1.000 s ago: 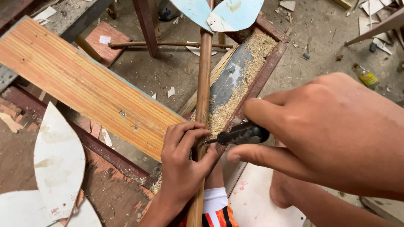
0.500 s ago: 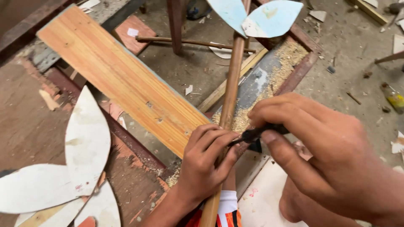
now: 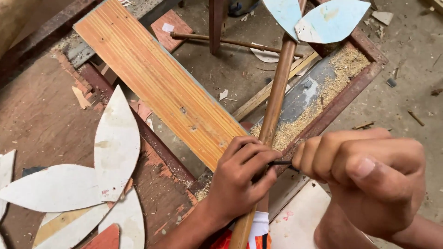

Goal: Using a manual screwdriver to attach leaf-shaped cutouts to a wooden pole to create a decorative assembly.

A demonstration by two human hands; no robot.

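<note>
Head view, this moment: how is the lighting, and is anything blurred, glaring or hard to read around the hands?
Head view: soft, even daylight, no glare, faint shadows. The right hand looms large and slightly soft near the lens, hiding most of the dark tool in its grip. The left hand on the wooden rod is sharp, as are the orange plank and white leaf cutouts.

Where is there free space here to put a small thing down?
Free: the brown board left of the white leaf-shaped cutouts, and the long striped plank. Crowded: around the wooden stick, where the left hand and right hand work beside the sawdust.
</note>
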